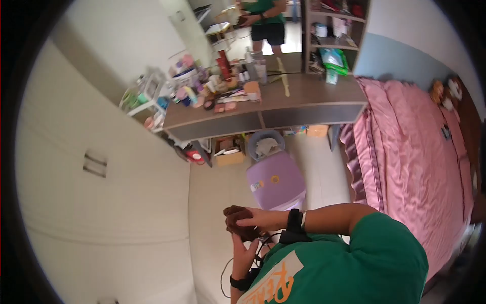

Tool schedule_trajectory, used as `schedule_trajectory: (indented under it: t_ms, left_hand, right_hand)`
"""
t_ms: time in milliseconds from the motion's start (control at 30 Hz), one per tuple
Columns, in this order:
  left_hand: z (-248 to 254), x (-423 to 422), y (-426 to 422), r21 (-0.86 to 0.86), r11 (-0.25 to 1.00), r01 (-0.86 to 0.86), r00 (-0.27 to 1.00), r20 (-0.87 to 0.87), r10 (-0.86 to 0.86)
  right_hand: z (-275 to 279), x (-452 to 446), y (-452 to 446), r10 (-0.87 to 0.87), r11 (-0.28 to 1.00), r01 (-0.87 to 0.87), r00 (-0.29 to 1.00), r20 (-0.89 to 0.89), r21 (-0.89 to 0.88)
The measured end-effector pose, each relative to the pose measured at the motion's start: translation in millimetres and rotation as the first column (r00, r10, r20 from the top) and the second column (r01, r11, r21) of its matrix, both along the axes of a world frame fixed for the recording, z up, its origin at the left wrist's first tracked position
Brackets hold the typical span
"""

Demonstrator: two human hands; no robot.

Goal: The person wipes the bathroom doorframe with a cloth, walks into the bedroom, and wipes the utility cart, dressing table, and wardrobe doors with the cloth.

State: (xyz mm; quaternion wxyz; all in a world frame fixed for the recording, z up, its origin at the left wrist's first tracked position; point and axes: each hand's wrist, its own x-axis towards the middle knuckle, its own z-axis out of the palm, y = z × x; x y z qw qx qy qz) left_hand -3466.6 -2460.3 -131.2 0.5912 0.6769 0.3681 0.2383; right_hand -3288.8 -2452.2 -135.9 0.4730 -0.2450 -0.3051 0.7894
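A bunched dark brown cloth [238,217] is held in front of the green shirt, low in the middle of the view. My right hand [260,219] grips it from the right, with the thumb across its front. From below, my left hand [243,253] touches its lower edge, and part of its fingers is hidden behind the cloth. Black bands circle both wrists, and a thin black cable hangs beside them.
A purple stool [276,180] and a grey bin [252,147] stand before a dresser [314,116] crowded with cosmetics. White wardrobe doors [101,213] line the left. A bed with a pink quilt [420,167] is on the right. A cardboard box [230,159] sits under the dresser.
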Motion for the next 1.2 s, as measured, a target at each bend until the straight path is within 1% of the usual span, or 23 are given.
schedule_trajectory:
  t_ms: [33, 100, 133, 200, 233, 267, 333, 400, 433, 467, 500, 567, 600, 633, 700, 733, 767, 833, 867, 967, 1067, 1167, 1200]
  left_hand:
    - [3.6, -1.0, 9.9, -0.013, 0.995, 0.103, 0.994, -0.034, -0.103]
    - [8.2, -1.3, 25.5, 0.096, 0.988, 0.118, 0.993, -0.027, -0.116]
    - [8.9, -5.3, 31.8, 0.142, 0.982, 0.121, 0.993, -0.024, -0.119]
    - [6.3, -22.6, 49.5, -0.055, 0.987, 0.152, 0.988, -0.031, -0.154]
    - [4.1, -31.0, 56.6, -0.149, 0.976, 0.157, 0.986, -0.036, -0.164]
    - [-4.1, -40.2, 61.4, -0.139, 0.984, 0.110, 0.992, -0.044, -0.118]
    - [-26.7, -62.8, 72.8, -0.173, 0.976, 0.131, 0.981, -0.121, -0.154]
    - [-42.4, -78.5, 79.5, -0.162, 0.979, 0.122, 0.970, -0.188, -0.152]
    - [-40.1, -80.7, 79.2, -0.200, 0.973, 0.119, 0.964, -0.212, -0.161]
    - [-45.3, -83.1, 79.6, -0.259, 0.960, 0.107, 0.964, -0.210, -0.164]
    - [-50.8, -85.2, 79.9, -0.315, 0.945, 0.091, 0.964, -0.208, -0.163]
    - [-56.2, -84.2, 84.3, -0.313, 0.931, 0.190, 0.924, -0.264, -0.278]
    - [-62.0, -85.1, 91.9, -0.382, 0.892, 0.242, 0.874, -0.314, -0.371]
    - [-24.8, -54.4, 74.6, -0.361, 0.918, 0.167, 0.920, -0.277, -0.277]
    - [-36.6, -46.2, 81.9, -0.297, 0.931, 0.213, 0.900, -0.310, -0.305]
    - [-31.3, -32.7, 82.0, -0.290, 0.936, 0.198, 0.896, -0.334, -0.293]
    - [-21.6, -20.9, 82.7, -0.329, 0.927, 0.177, 0.901, -0.324, -0.287]
    - [-18.5, -1.0, 89.2, -0.308, 0.939, 0.151, 0.871, -0.408, -0.274]
    - [-24.9, 2.5, 95.3, -0.309, 0.937, 0.164, 0.860, -0.420, -0.289]
    - [-27.3, 26.0, 104.1, -0.290, 0.943, 0.161, 0.825, -0.484, -0.290]
    - [-38.0, 45.0, 109.4, -0.325, 0.934, 0.146, 0.828, -0.478, -0.295]
    - [-38.0, 68.0, 108.7, -0.349, 0.916, 0.201, 0.779, -0.510, -0.365]
    - [-39.7, 72.0, 110.4, -0.346, 0.908, 0.235, 0.749, -0.531, -0.396]
  right_hand:
    - [0.2, -0.4, 1.1, -0.072, 0.996, 0.074, 0.996, 0.043, -0.046]
    - [0.0, 1.1, -3.3, -0.213, 0.962, 0.231, 0.969, 0.129, -0.145]
    - [-7.7, 0.4, -1.0, -0.233, 0.945, 0.254, 0.965, 0.122, -0.206]
    - [-67.3, -2.2, 9.7, -0.444, 0.882, 0.468, 0.864, 0.237, -0.055]
    - [-72.3, 1.4, 12.6, -0.532, 0.825, 0.560, 0.815, 0.229, -0.074]
    - [-76.8, 4.8, 15.4, -0.615, 0.760, 0.644, 0.756, 0.224, -0.089]
    - [-69.9, 35.5, 9.7, -0.709, 0.637, 0.769, 0.551, 0.440, 0.064]
    - [-69.4, 63.9, 12.2, -0.844, 0.428, 0.900, 0.369, 0.388, 0.076]
    - [-73.7, 77.0, 19.1, -0.929, 0.280, 0.960, 0.277, 0.246, -0.024]
    - [-78.0, 90.7, 25.7, -0.982, 0.138, 0.980, 0.154, 0.109, -0.140]
    - [-82.5, 106.0, 31.1, -0.986, 0.044, 0.990, 0.064, 0.153, -0.131]
    - [-89.1, 135.2, 45.5, -0.967, -0.134, 0.985, -0.107, 0.233, -0.107]
    - [-87.1, 145.7, 57.0, -0.955, -0.224, 0.974, -0.215, 0.203, -0.024]
    - [-102.0, 159.4, 74.4, -0.914, -0.281, 0.958, -0.286, 0.289, 0.060]
    - [-145.1, 192.1, 116.0, -0.793, -0.364, 0.903, -0.429, 0.433, 0.229]
    - [-132.7, 196.6, 124.2, -0.756, -0.363, 0.898, -0.439, 0.485, 0.248]
    - [-127.0, 198.6, 138.3, -0.719, -0.385, 0.894, -0.446, 0.534, 0.229]
    - [-126.3, 215.1, 165.0, -0.630, -0.424, 0.881, -0.453, 0.631, 0.209]
    - [-128.7, 225.9, 174.0, -0.703, -0.412, 0.903, -0.403, 0.587, 0.126]
    - [-148.6, 256.0, 203.7, -0.660, -0.488, 0.861, -0.473, 0.584, 0.145]
    - [-156.8, 284.7, 209.3, -0.667, -0.547, 0.829, -0.516, 0.538, 0.117]
    - [-150.6, 314.8, 186.7, -0.618, -0.600, 0.795, -0.529, 0.582, 0.085]
    - [-152.8, 330.4, 174.3, -0.556, -0.630, 0.761, -0.581, 0.595, 0.155]
